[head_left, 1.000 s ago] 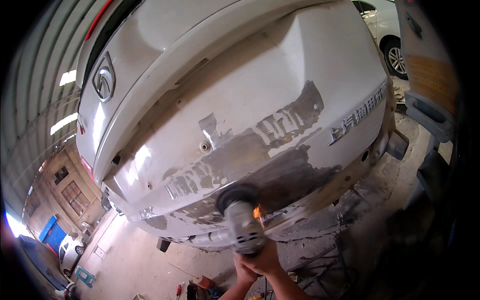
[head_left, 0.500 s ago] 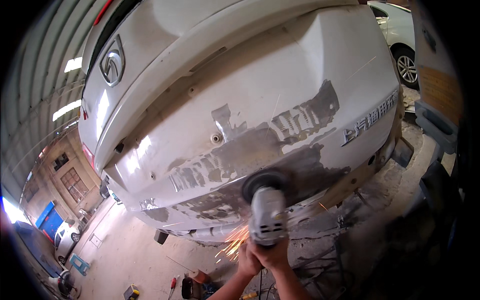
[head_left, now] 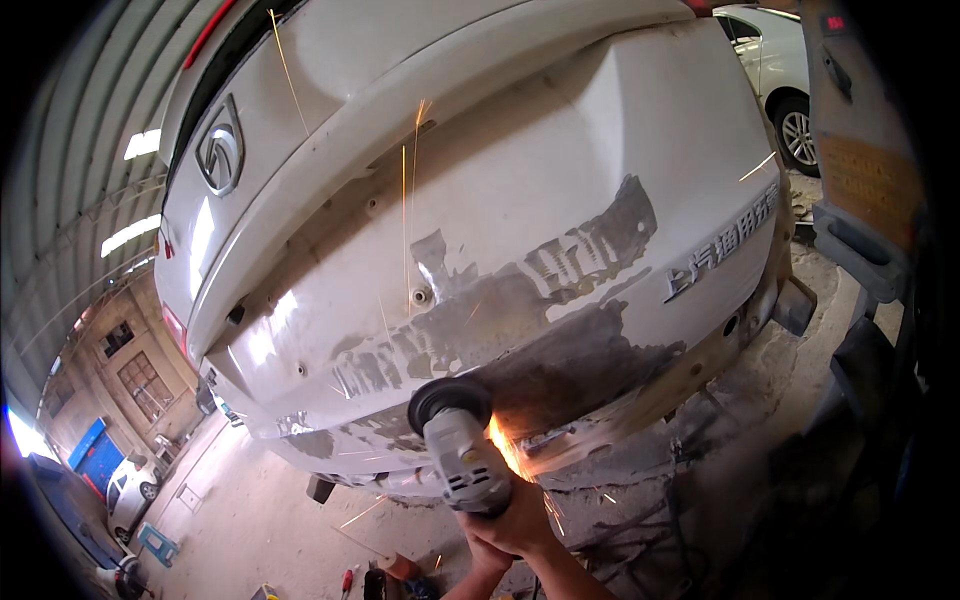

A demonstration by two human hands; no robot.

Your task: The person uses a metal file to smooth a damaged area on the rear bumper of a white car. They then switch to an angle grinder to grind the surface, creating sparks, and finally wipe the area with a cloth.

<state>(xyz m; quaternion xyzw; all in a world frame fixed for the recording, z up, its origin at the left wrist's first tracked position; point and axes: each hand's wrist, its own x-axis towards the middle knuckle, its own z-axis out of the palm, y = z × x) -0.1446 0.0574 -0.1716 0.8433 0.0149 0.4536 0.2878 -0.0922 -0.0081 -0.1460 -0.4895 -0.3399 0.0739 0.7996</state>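
White bodywork (head_left: 680,120) backs the grinder (head_left: 462,455), which extends ahead of the two-handed grip (head_left: 518,522) clasping it.

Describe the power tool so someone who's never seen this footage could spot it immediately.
Start at the big white car and drop to the dark patches low on its rear. There, gripped by the left hand and right hand, is a grey grinder with a round black disc. Unlike anything on the floor nearby, it has orange sparks beside it.

I see a brown wall (head_left: 165,335); a window (head_left: 145,388) is in it, a grey bumpy roof (head_left: 80,150) above it, dusty floor (head_left: 250,515) below it.
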